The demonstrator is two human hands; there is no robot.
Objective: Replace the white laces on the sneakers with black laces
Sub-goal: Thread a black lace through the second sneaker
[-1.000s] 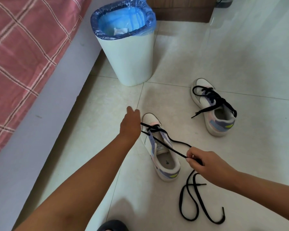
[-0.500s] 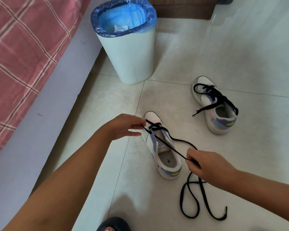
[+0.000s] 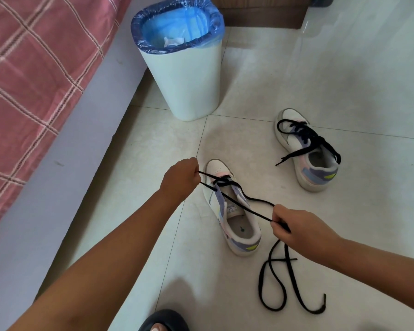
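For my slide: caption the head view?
Both hands pull a black lace through the near sneaker.

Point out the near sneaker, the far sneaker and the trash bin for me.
near sneaker (image 3: 217, 166): head view, on its white toe cap.
far sneaker (image 3: 320, 179): head view, on its blue heel panel.
trash bin (image 3: 189, 80): head view, on its white front wall.

1. The left hand (image 3: 180, 179) shows its back, so its fingertips and their grip on the black lace (image 3: 245, 207) are hidden.
2. The right hand (image 3: 299, 226) covers the lace where it passes through the fist.
3. The tongue label (image 3: 231, 207) on the near sneaker (image 3: 232, 211) is too small to read.
4. The dark slipper (image 3: 164, 321) and bed cover (image 3: 29, 68) are cut by the frame edges.
5. The white scrap (image 3: 173, 41) inside the bin (image 3: 184, 75) is partly hidden.
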